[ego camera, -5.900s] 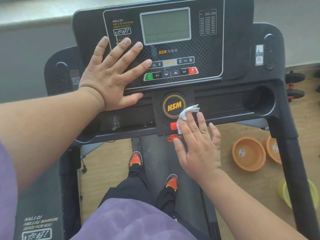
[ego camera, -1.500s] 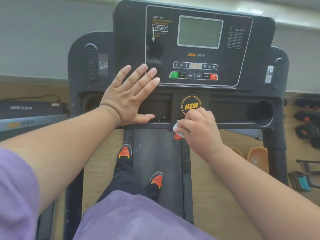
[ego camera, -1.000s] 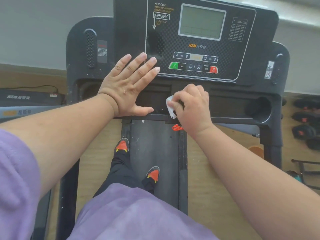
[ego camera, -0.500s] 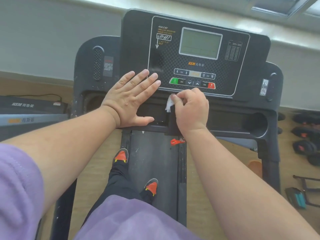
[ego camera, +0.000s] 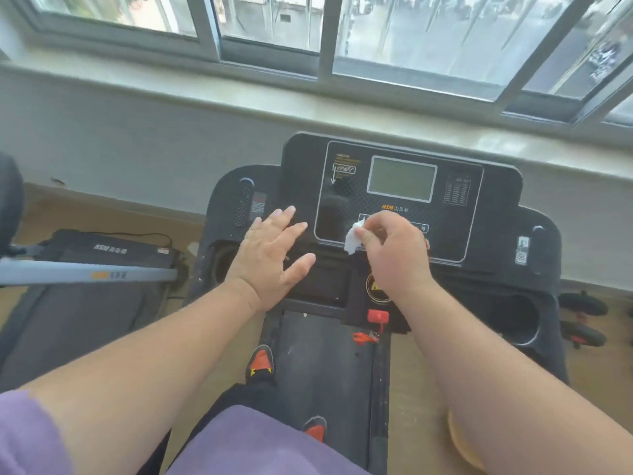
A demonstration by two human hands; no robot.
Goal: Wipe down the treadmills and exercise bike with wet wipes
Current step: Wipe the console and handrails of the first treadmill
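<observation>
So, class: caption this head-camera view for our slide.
Right hand wipes the treadmill console with a wet wipe; left hand rests flat.

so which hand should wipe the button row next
Right. The right hand already pinches the wet wipe at the button row, while the left hand lies flat, empty, on the console.

Big sliding window [ego camera: 394, 32] up top with daylight pouring in over a pale sill [ego camera: 239, 94]. Grey wall [ego camera: 137, 149] underneath, wood-look floor [ego camera: 85, 210].
</observation>
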